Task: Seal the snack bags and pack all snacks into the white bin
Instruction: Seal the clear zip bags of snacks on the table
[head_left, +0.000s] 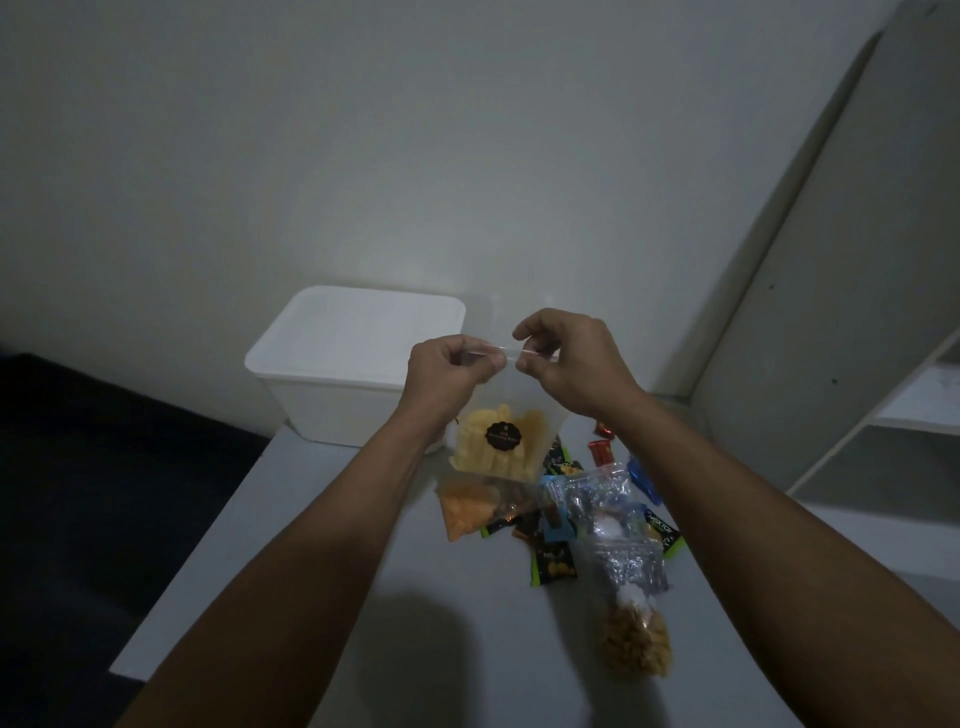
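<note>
Hands (447, 374) (566, 358) pinching snack bag (498, 441) top

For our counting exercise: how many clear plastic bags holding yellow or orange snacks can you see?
3. One clear bag of pale yellow chips is held up by both hands; one of orange snacks lies just below it; one of golden nuggets lies nearest. Others may be hidden.

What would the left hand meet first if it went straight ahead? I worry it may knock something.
Probably the white bin, right behind the left hand; depth is unclear.

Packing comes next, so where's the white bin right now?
The white bin sits at the table's far left corner, against the wall, just behind the left hand.
</note>
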